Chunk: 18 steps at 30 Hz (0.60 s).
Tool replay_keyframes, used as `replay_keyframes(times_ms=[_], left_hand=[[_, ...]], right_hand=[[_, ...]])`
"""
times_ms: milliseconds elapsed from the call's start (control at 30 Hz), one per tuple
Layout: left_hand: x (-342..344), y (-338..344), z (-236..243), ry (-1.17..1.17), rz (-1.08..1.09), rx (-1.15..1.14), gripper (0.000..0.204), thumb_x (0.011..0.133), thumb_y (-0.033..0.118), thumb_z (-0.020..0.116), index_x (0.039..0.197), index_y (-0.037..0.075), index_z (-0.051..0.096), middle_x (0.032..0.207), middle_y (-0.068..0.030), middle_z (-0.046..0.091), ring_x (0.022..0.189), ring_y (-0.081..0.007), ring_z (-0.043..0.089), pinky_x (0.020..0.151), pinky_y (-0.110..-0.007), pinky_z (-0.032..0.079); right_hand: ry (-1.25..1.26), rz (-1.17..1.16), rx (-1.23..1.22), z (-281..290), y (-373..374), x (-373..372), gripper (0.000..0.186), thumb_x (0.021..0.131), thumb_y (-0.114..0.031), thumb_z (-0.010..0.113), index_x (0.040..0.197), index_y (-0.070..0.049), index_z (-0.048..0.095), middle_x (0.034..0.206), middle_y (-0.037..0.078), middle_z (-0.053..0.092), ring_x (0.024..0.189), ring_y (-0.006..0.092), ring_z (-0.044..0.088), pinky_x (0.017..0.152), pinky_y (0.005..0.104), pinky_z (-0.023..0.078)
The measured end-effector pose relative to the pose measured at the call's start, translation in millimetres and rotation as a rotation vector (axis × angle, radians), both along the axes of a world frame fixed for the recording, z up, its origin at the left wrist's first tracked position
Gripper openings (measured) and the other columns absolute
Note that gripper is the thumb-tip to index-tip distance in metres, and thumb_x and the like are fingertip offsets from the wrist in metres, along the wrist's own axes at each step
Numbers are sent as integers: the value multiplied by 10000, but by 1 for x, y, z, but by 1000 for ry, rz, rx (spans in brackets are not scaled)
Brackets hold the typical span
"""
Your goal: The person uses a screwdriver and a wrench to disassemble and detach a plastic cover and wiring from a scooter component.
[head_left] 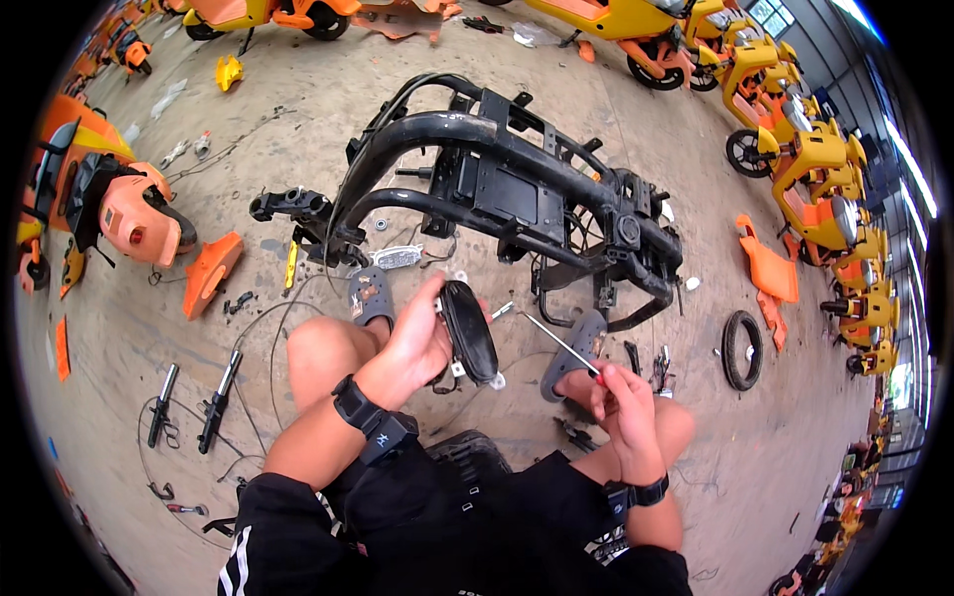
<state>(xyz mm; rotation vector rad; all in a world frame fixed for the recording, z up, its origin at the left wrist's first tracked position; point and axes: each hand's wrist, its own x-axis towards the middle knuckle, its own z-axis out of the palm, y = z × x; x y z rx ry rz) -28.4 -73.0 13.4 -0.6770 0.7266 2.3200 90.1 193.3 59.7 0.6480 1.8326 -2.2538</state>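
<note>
Yellow scooters (810, 151) — parked in a row, loose black tyre (730, 353), angular orange panel (212, 276)

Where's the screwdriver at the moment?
In the head view, the screwdriver is right of centre, its handle in the right hand and its shaft slanting up-left, just right of the black oval part in the left hand.

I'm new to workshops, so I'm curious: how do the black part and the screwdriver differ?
The black part is broad and rounded; the screwdriver is thin and straight. The black part is dark; the screwdriver has a silvery shaft. The left hand holds the black part, the right hand the screwdriver. Both are hand-held.
</note>
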Motion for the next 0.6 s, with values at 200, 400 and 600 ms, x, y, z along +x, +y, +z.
replay_keyframes(times_ms=[200,400,600], left_hand=[[4,18,17,152,-135,11,498,1019,430,345,1060,-28,538,1034,-208,648,930,-325,659,778,-452,570],[5,24,30,192,-191,-88,476,1017,432,358,1082,-4,538,1028,-198,654,882,-307,674,726,-428,583],[7,31,33,216,-230,-60,474,1008,434,380,1082,-1,551,1023,-193,657,874,-303,675,725,-429,583]], right_hand=[[176,-78,-81,5,-1,18,315,973,-210,542,1059,82,624,800,138,667,547,95,544,480,203,432],[284,-90,-112,-17,2,23,306,966,-194,559,1075,87,613,797,126,641,580,126,573,498,221,448],[299,-119,-38,-21,-2,24,269,960,-147,572,1093,82,621,805,88,622,605,131,581,511,223,447]])
